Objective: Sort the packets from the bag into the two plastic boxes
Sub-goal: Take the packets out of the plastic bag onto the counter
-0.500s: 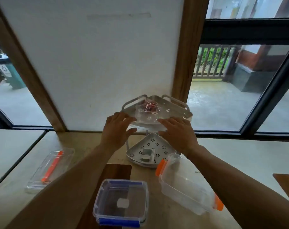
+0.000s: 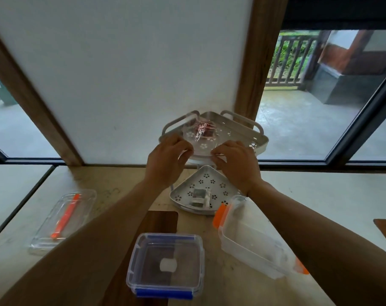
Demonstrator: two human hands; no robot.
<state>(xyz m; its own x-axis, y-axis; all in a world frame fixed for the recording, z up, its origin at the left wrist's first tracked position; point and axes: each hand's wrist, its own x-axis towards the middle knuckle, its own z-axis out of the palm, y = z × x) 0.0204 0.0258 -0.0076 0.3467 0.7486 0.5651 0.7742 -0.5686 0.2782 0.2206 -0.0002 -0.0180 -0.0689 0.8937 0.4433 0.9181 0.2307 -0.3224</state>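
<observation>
Head view: hands (image 2: 204,160) pinching bag (image 2: 200,134)

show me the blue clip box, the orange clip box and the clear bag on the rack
square clear plastic box with blue clips (image 2: 165,265), head view, middle of its lid
clear plastic box with orange clips (image 2: 251,244), head view, inside floor
clear plastic bag (image 2: 200,132), head view, its crumpled middle

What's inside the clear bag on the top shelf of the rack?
Inside the clear bag on the rack's top shelf, a reddish bundle of packets shows. Glare on the plastic hides their number and labels.
</observation>
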